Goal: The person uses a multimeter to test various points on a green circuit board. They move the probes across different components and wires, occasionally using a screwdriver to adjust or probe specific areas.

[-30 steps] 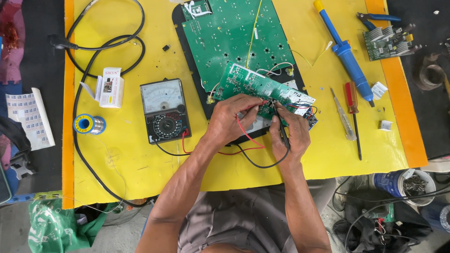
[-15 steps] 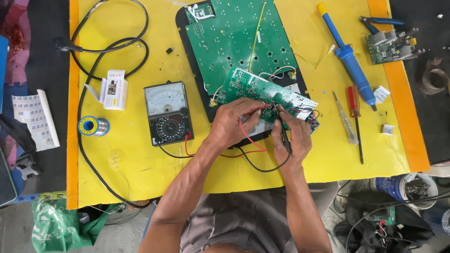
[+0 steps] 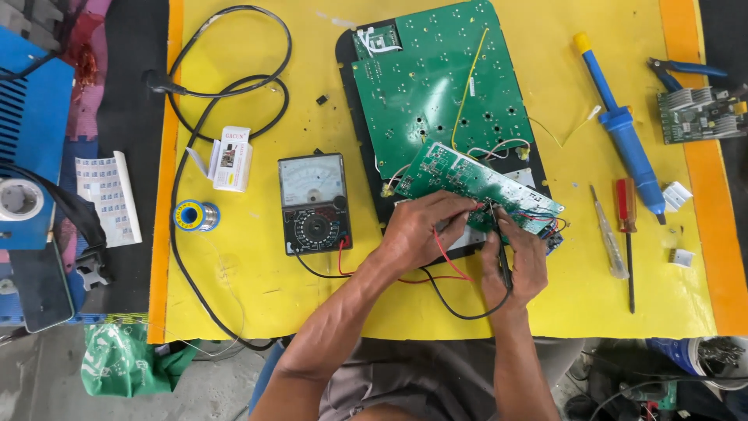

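Observation:
A small green circuit board (image 3: 460,179) lies tilted over the lower edge of a large green circuit board (image 3: 436,78) on the yellow mat (image 3: 249,288). My left hand (image 3: 421,230) pinches a red probe, its tip on the small board's near edge. My right hand (image 3: 518,261) grips a black probe and touches the same board just to the right. Red and black leads (image 3: 436,292) run from both probes back to an analog multimeter (image 3: 314,203) left of my hands.
A blue desoldering pump (image 3: 623,132), a red-handled screwdriver (image 3: 626,222) and a clear-handled one (image 3: 608,238) lie to the right. A solder spool (image 3: 195,215), a small white box (image 3: 231,158) and a looping black cable (image 3: 202,93) lie left. Another board (image 3: 697,113) sits far right.
Both hands stay on the small board with the probes; the fingers shifted slightly along its near edge. The head camera has drifted a little.

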